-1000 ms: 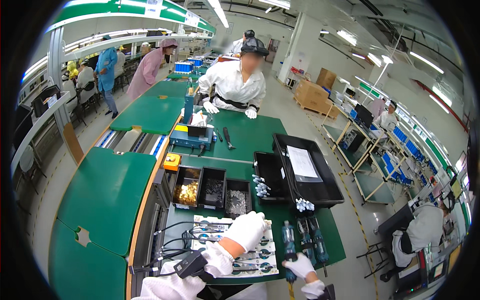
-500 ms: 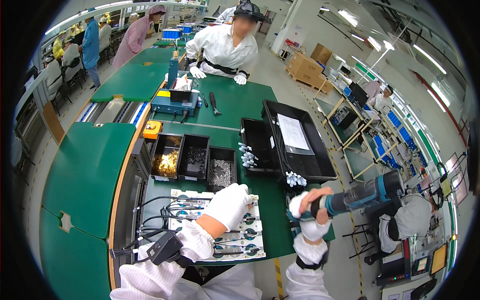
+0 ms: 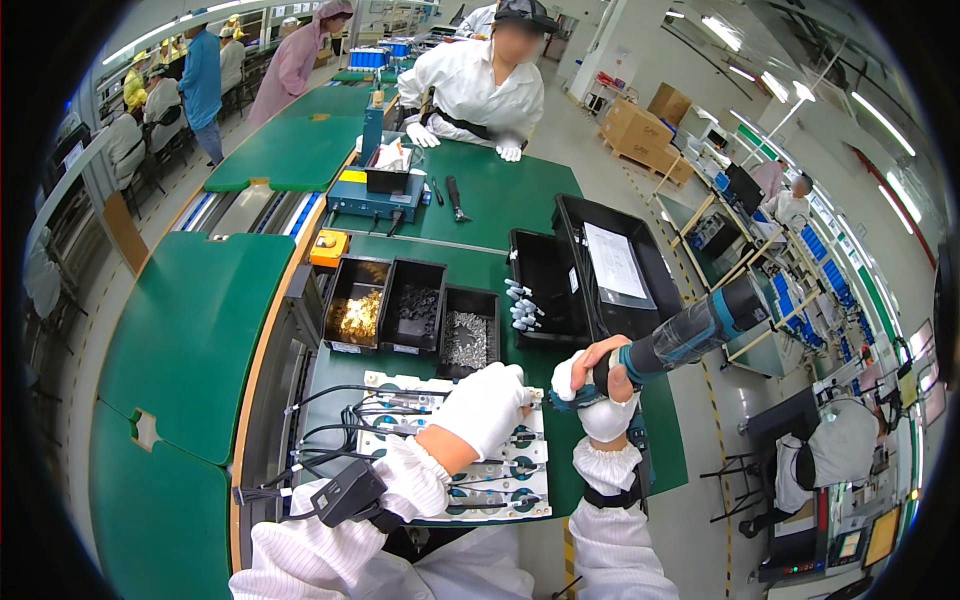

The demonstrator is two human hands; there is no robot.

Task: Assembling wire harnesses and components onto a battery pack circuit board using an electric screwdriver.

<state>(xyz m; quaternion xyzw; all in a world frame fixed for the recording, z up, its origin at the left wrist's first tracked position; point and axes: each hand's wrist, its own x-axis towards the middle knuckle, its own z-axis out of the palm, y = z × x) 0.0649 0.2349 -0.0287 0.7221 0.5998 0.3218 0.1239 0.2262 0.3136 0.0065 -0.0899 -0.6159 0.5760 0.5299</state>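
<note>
Right of the white cable-strung plate [image 3: 540, 450], the right hand [image 3: 605, 402] is wrapped round a teal-and-black cordless driver [image 3: 690, 335], rigid and (I'd judge) heavy toward its thick end, best held round the barrel. The left hand [image 3: 480, 415] rests on the plate, its grip hidden from view. Beyond the plate, the green workbench [image 3: 660, 455] carries parts bins [image 3: 470, 298], with a white-coated co-worker [image 3: 480, 85] opposite.

We logged a factory assembly floor. We saw a long green bench [image 3: 520, 200], bins [image 3: 472, 299] of small parts [image 3: 468, 340], a power tool [image 3: 690, 338], a worker in pink [image 3: 290, 65], stacked cardboard boxes [image 3: 634, 132], ceiling strip lights [image 3: 883, 123] and striped floor tape [image 3: 568, 548].
</note>
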